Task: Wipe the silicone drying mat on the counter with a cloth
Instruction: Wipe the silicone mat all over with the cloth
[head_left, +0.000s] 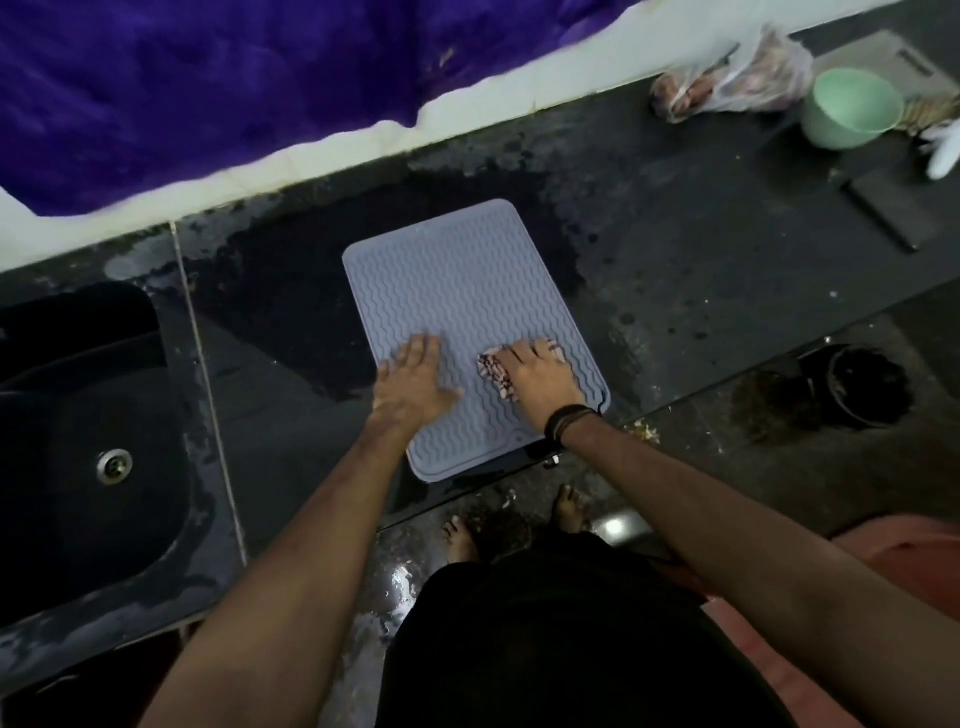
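Note:
A grey-blue silicone drying mat (457, 291) with wavy ridges lies on the dark wet counter (675, 270), its near edge reaching the counter's front. My left hand (413, 384) lies flat on the mat's near left part, fingers straight and spread. My right hand (537, 379) presses a small patterned cloth (493, 371) onto the mat's near right part; most of the cloth is hidden under the palm and fingers.
A black sink (93, 426) with a metal drain is set in the counter at the left. At the far right stand a pale green bowl (849, 109) and a plastic bag (727, 83). A purple cloth (234, 78) hangs behind the counter. A dark pot (857, 384) sits on the floor.

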